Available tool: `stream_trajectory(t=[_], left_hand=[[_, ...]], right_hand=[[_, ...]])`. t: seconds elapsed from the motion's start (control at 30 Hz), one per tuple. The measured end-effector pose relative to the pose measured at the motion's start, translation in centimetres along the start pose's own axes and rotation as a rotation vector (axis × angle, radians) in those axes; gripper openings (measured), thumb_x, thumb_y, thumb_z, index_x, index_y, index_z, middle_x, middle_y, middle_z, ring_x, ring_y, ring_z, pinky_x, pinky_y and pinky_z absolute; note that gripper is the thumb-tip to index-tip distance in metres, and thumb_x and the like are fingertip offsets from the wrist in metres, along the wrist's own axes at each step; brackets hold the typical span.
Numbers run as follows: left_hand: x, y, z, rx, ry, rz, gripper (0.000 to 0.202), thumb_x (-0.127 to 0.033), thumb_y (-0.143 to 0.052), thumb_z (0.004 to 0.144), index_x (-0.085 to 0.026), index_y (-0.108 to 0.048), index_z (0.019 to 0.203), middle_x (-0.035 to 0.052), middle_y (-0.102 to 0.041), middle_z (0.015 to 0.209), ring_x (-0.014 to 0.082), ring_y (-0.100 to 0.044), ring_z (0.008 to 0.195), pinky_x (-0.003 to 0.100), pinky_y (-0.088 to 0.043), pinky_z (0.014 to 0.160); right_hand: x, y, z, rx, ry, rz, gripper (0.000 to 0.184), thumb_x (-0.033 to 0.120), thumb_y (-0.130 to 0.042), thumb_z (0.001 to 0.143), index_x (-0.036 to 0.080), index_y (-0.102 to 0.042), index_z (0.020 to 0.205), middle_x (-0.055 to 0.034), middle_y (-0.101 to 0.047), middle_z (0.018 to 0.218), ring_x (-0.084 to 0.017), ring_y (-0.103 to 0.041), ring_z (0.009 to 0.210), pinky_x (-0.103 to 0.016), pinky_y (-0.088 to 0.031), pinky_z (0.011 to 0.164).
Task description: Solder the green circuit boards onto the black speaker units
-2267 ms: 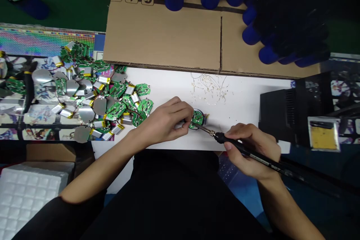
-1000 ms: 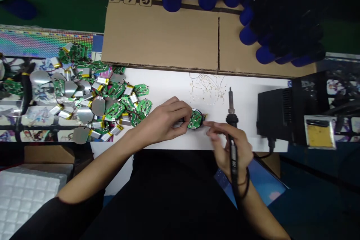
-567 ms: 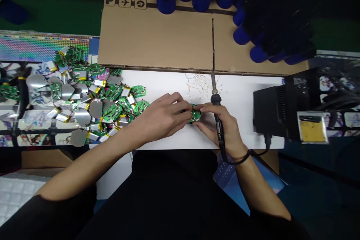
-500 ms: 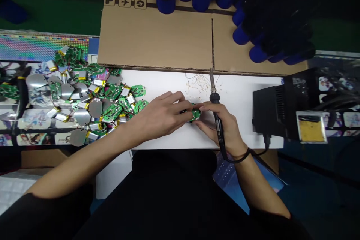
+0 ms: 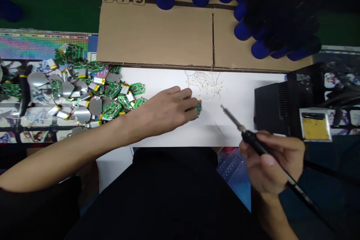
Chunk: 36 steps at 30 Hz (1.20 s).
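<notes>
My left hand (image 5: 177, 108) is closed round a small green circuit board (image 5: 198, 109) over the white work surface (image 5: 174, 138); only the board's right edge shows past my fingers. In my right hand (image 5: 275, 161), off to the right in front of the bench edge, is a soldering iron (image 5: 254, 140) with a black handle. Its metal tip points up and left, apart from the board. Thin loose wires and small yellowish bits (image 5: 206, 84) lie on the white surface beyond my left hand.
A heap of green boards (image 5: 112, 110) with silver batteries and metal discs covers the left side. Flat cardboard (image 5: 157, 37) lies at the back, blue-ended cylinders (image 5: 243, 30) on it. At right stand a black soldering station (image 5: 270, 105) and a yellow sponge (image 5: 315, 125) in a tray.
My right hand has let go of the board and moved right and nearer to me, swinging the soldering iron from upright to slanted. My left hand still holds the board, slightly further right.
</notes>
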State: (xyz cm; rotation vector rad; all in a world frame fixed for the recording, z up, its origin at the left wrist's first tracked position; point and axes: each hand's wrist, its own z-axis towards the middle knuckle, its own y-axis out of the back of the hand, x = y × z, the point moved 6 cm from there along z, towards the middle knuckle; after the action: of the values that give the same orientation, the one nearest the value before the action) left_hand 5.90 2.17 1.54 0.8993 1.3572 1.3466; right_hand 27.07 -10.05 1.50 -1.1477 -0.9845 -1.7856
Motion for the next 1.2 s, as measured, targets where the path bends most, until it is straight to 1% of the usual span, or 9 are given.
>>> stream_trajectory(t=[0.07, 0.13, 0.23, 0.33, 0.47, 0.67, 0.8, 1.03, 1.2], left_hand=[[0.0, 0.0, 0.1, 0.015, -0.006, -0.012, 0.014, -0.011, -0.059, 0.104, -0.018, -0.069, 0.098, 0.0093, -0.074, 0.109, 0.0263, -0.060, 0.102, 0.038, -0.041, 0.079], [0.1, 0.1, 0.2, 0.018, -0.010, -0.018, 0.014, -0.012, -0.059, 0.105, -0.018, -0.069, 0.098, 0.0089, -0.074, 0.108, 0.0262, -0.060, 0.102, 0.039, -0.041, 0.079], [0.2, 0.1, 0.3, 0.016, -0.016, -0.010, 0.013, -0.013, -0.059, 0.105, -0.018, -0.069, 0.098, 0.0082, -0.074, 0.107, 0.0259, -0.060, 0.101, 0.038, -0.041, 0.078], [0.2, 0.0, 0.3, 0.024, -0.014, -0.006, 0.014, -0.013, -0.058, 0.105, -0.019, -0.069, 0.099, 0.0081, -0.074, 0.109, 0.0260, -0.060, 0.101, 0.039, -0.042, 0.079], [0.2, -0.1, 0.3, 0.027, -0.015, -0.009, 0.013, -0.013, -0.058, 0.105, -0.019, -0.069, 0.101, 0.0087, -0.074, 0.110, 0.0268, -0.061, 0.103, 0.039, -0.043, 0.080], [0.4, -0.1, 0.4, 0.039, -0.008, -0.033, 0.014, -0.013, -0.058, 0.105, -0.020, -0.069, 0.100, 0.0084, -0.074, 0.111, 0.0267, -0.061, 0.104, 0.039, -0.044, 0.080], [0.4, -0.1, 0.5, 0.044, -0.014, -0.029, 0.013, -0.013, -0.059, 0.105, -0.019, -0.069, 0.099, 0.0084, -0.074, 0.110, 0.0270, -0.061, 0.104, 0.039, -0.043, 0.080], [0.4, -0.1, 0.6, 0.055, -0.010, -0.032, 0.013, -0.014, -0.059, 0.105, -0.020, -0.069, 0.098, 0.0077, -0.074, 0.109, 0.0263, -0.060, 0.103, 0.038, -0.043, 0.079], [0.3, -0.1, 0.6, 0.052, -0.011, -0.031, 0.013, -0.013, -0.059, 0.103, -0.020, -0.069, 0.098, 0.0081, -0.073, 0.108, 0.0266, -0.060, 0.103, 0.039, -0.043, 0.080]], right_hand=[[0.6, -0.1, -1.0, 0.070, 0.128, -0.118, 0.020, 0.027, -0.074, 0.089, 0.024, -0.073, 0.108, -0.0025, -0.072, 0.077, -0.018, -0.067, 0.053, -0.028, -0.053, 0.038], [1.2, -0.9, -1.9, 0.130, 0.258, -0.251, 0.023, 0.020, -0.075, 0.085, 0.022, -0.074, 0.108, -0.0025, -0.075, 0.076, -0.020, -0.072, 0.057, -0.030, -0.059, 0.043], [1.4, -2.2, -2.4, 0.181, 0.343, -0.357, 0.027, 0.018, -0.076, 0.083, 0.022, -0.073, 0.110, -0.0022, -0.078, 0.077, -0.022, -0.076, 0.061, -0.031, -0.063, 0.046], [1.2, -3.0, -2.3, 0.215, 0.338, -0.369, 0.029, 0.016, -0.076, 0.084, 0.023, -0.072, 0.112, -0.0022, -0.079, 0.079, -0.022, -0.078, 0.063, -0.031, -0.064, 0.048], [0.9, -3.2, -2.0, 0.245, 0.338, -0.361, 0.030, 0.014, -0.076, 0.083, 0.021, -0.072, 0.112, -0.0036, -0.080, 0.083, -0.021, -0.078, 0.066, -0.029, -0.065, 0.051], [0.7, -3.6, -1.9, 0.300, 0.357, -0.397, 0.028, 0.014, -0.075, 0.083, 0.022, -0.071, 0.110, -0.0029, -0.080, 0.083, -0.019, -0.076, 0.063, -0.028, -0.064, 0.052], [0.8, -3.7, -1.9, 0.295, 0.349, -0.392, 0.028, 0.011, -0.075, 0.082, 0.020, -0.071, 0.109, -0.0031, -0.080, 0.084, -0.018, -0.076, 0.063, -0.028, -0.064, 0.052], [1.2, -3.7, -1.9, 0.258, 0.292, -0.415, 0.027, 0.014, -0.074, 0.084, 0.024, -0.070, 0.108, -0.0016, -0.080, 0.082, -0.017, -0.073, 0.057, -0.028, -0.062, 0.049], [1.3, -3.8, -2.0, 0.290, 0.332, -0.436, 0.029, 0.015, -0.075, 0.083, 0.024, -0.071, 0.110, -0.0017, -0.079, 0.083, -0.017, -0.071, 0.056, -0.028, -0.061, 0.049]])
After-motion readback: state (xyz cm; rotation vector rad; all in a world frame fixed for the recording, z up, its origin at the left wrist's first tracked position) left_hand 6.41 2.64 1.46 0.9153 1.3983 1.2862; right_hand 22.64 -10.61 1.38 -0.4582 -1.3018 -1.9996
